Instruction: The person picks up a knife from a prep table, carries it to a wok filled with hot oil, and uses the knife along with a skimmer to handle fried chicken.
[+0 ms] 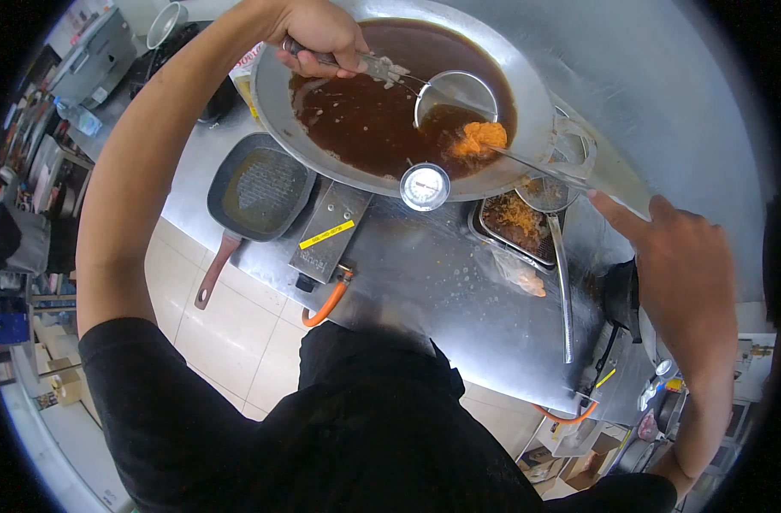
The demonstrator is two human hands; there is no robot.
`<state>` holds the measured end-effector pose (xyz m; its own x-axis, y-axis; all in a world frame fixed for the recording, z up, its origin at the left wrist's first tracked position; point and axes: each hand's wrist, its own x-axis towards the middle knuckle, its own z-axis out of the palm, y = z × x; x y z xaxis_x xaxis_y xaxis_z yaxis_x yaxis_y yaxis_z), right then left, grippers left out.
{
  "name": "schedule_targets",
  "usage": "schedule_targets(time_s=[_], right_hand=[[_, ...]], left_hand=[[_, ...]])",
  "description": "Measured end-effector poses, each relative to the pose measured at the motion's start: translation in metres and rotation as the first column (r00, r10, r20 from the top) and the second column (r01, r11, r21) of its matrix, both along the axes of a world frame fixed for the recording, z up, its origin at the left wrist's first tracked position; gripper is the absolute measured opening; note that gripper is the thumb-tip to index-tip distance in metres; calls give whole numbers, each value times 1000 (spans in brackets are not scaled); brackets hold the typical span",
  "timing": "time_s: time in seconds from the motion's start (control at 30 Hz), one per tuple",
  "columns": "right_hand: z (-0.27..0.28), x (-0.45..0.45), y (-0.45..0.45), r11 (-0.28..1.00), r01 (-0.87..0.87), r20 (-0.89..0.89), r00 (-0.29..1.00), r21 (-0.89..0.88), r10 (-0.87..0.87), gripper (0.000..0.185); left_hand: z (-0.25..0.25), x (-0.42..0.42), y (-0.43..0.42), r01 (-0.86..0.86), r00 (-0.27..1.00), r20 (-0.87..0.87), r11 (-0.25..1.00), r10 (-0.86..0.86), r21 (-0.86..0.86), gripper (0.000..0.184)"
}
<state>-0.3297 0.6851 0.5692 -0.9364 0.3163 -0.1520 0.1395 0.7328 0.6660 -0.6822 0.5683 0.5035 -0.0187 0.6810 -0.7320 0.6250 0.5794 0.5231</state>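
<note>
A large metal wok (pixel 279 120) holds dark brown liquid (pixel 356 120). My left hand (pixel 322 38), at its upper left rim, is closed round the handle of a round strainer (pixel 461 92), whose mesh head dips into the liquid. From the right, my right hand (pixel 673 256) grips a thin metal utensil (pixel 536 165), index finger stretched along it. The utensil's far end touches an orange fried piece (pixel 483 138) at the liquid's surface, just below the strainer head. A round dial thermometer (pixel 426 186) sits at the wok's near rim.
A square grill pan (pixel 260 186) lies left of the burner (pixel 331 231), which has an orange hose (pixel 326 303). Right of the wok, another strainer (pixel 562 291) rests over a tray of fried crumbs (pixel 514 218), beside a plastic bag (pixel 514 272). A black pan (pixel 620 295) stands farther right.
</note>
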Motion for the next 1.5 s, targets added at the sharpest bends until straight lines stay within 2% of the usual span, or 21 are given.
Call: schedule_targets(time_s=[0.1, 0.2, 0.3, 0.37, 0.57, 0.8, 0.9, 1.1, 1.2, 1.4, 1.5], right_hand=[[-1, -7, -2, 999, -38, -21, 999, 4, 38, 47], [-5, -11, 2, 999, -49, -26, 998, -22, 49, 46], [-8, -14, -1, 998, -19, -25, 1000, -56, 18, 57], [-2, -19, -6, 999, -25, -5, 1000, -44, 25, 56], [11, -21, -7, 999, -34, 8, 999, -11, 34, 52], [7, -10, 1, 997, 80, -22, 997, -4, -80, 52], [4, -5, 9, 1000, -6, -31, 1000, -23, 5, 54], [4, -8, 7, 1000, 6, -10, 1000, -23, -6, 57], [7, -14, 4, 997, 70, 28, 997, -41, -69, 56], [7, -12, 9, 998, 45, 18, 999, -32, -44, 55], [6, -11, 13, 998, -22, -1, 1000, -51, 22, 54]], left_hand=[[2, 3, 0, -35, 999, 4, 999, 35, 8, 20], [2, 1, 4, -35, 999, 17, 999, 35, -22, 20], [3, 2, 4, -37, 999, 17, 998, 38, -43, 20], [-4, -7, 4, -6, 998, 60, 999, 8, -40, 20], [7, 8, 5, -33, 998, -54, 999, 32, -12, 21], [0, -2, 5, 29, 1000, -3, 999, -29, -30, 18], [-3, -4, 6, 47, 999, -12, 999, -48, -15, 18], [3, 3, 6, 5, 1000, -20, 1000, -6, -14, 18], [4, 3, 7, 7, 1000, 0, 1000, -7, -18, 18], [-1, -3, 7, -15, 1000, 22, 1000, 15, -23, 18], [-4, -4, 7, -18, 999, 35, 1000, 18, -22, 17]])
